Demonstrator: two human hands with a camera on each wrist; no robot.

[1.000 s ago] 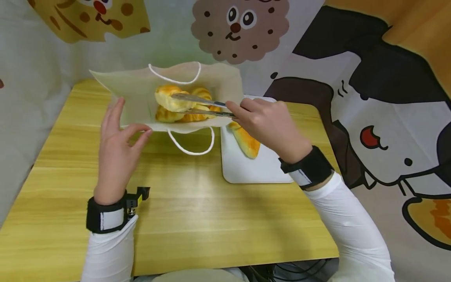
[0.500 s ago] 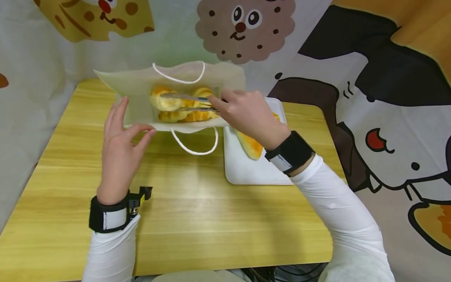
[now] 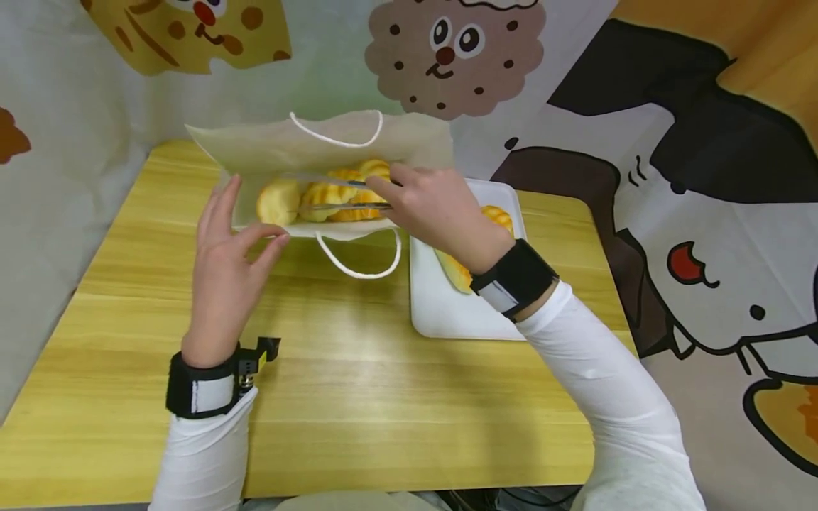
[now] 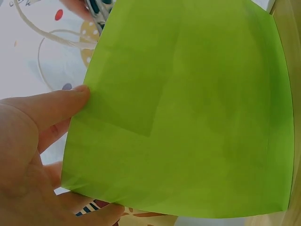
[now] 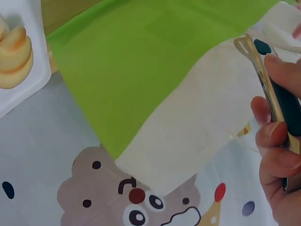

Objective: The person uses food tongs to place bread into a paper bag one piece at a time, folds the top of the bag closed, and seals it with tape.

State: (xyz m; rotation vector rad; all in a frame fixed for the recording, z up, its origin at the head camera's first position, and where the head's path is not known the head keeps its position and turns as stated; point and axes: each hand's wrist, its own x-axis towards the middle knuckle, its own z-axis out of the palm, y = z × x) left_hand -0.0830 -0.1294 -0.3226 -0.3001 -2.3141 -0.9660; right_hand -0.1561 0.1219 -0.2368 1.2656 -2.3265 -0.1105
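Observation:
A cream paper bag (image 3: 307, 145) with white cord handles lies open on the wooden table; its outside shows green (image 4: 188, 117) in the wrist views. My left hand (image 3: 249, 231) pinches the bag's near rim, thumb (image 4: 51, 106) on the green side. My right hand (image 3: 409, 195) grips metal tongs (image 3: 339, 193) with dark handles (image 5: 282, 101), which reach into the bag's mouth. Inside lie a pale round roll (image 3: 277, 202) at the left and golden croissants (image 3: 348, 202) beside it. Whether the tongs still squeeze the roll is unclear.
A white tray (image 3: 460, 316) sits right of the bag with two breads (image 3: 497, 216) on it, partly behind my right wrist; one shows in the right wrist view (image 5: 14, 52). Cartoon-printed cloth walls (image 3: 447, 57) close in the back and sides.
My right hand pushed the tongs further left into the bag. The pale roll travelled left and lower inside it. My left hand kept its hold on the rim.

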